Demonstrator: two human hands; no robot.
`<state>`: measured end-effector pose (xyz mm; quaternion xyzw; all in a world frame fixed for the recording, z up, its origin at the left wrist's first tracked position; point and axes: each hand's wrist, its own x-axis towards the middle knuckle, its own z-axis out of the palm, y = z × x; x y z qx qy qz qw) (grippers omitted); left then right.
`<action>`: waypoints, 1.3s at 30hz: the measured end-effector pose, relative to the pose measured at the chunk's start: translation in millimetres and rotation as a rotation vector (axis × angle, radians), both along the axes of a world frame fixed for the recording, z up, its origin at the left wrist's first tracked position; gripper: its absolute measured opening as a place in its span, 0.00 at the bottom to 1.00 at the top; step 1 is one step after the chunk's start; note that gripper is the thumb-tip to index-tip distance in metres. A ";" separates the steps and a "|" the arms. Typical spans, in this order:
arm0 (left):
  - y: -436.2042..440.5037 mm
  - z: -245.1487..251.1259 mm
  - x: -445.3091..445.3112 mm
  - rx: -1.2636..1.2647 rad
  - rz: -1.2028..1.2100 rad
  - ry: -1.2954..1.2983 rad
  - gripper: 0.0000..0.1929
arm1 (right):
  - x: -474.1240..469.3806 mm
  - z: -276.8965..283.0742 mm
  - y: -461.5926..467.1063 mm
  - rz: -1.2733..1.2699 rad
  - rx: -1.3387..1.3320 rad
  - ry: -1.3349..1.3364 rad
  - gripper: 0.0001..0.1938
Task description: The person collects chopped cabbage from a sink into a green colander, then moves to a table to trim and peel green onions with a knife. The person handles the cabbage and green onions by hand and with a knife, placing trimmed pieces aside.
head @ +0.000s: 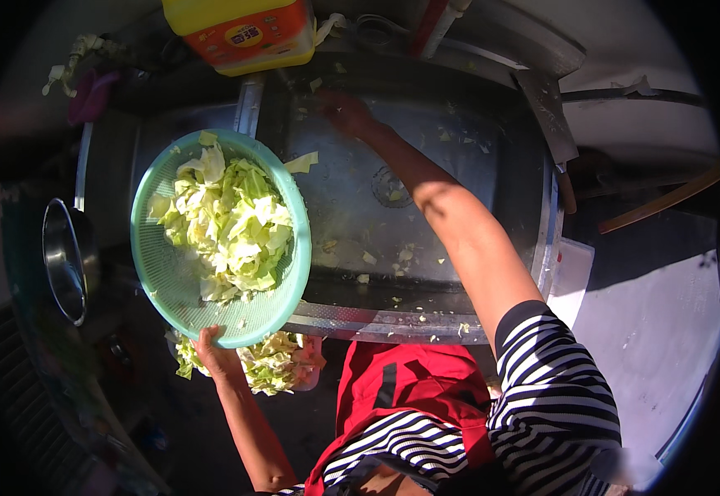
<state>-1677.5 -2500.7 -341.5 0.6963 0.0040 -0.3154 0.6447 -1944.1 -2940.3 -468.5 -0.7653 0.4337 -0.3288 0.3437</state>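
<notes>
A green plastic colander holds a heap of cut pale-green cabbage. My left hand grips its near rim, with the thumb over the edge. The colander sits over the left part of a stainless steel sink, and what bears its weight cannot be seen. At the far side of the basin is my right hand, blurred and in shade, so its fingers and anything in them are unclear. Wet cabbage scraps lie scattered across the basin floor around the drain strainer.
A yellow jug with an orange label stands behind the sink. A cleaver rests at the right rim. Left is a steel bowl. More cut cabbage fills a container below the near edge. A tap is at far left.
</notes>
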 end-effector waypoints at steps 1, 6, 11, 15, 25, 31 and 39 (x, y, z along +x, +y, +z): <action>-5.1 6.5 -2.2 0.014 0.005 0.018 0.11 | -0.4 -27.8 -16.6 0.039 -0.082 0.083 0.22; 10.9 2.8 2.0 -0.035 -0.047 -0.036 0.06 | 33.5 -78.0 -59.2 0.164 -0.219 0.602 0.32; 8.8 4.2 6.9 0.025 -0.055 -0.059 0.06 | 56.8 -122.8 -49.9 0.441 -0.080 0.522 0.26; 12.0 2.1 4.1 0.028 0.001 -0.039 0.06 | 69.3 -99.5 6.0 0.710 0.359 0.606 0.22; 13.4 -5.6 11.4 -0.010 -0.039 -0.022 0.06 | 24.6 -34.8 154.6 0.695 1.133 0.477 0.27; 4.4 -1.5 13.1 0.030 -0.065 -0.054 0.06 | 19.3 -47.0 236.5 0.726 1.364 0.366 0.19; -0.5 -3.1 11.5 0.038 -0.029 0.015 0.10 | -46.8 -55.1 220.9 0.598 1.286 -0.281 0.10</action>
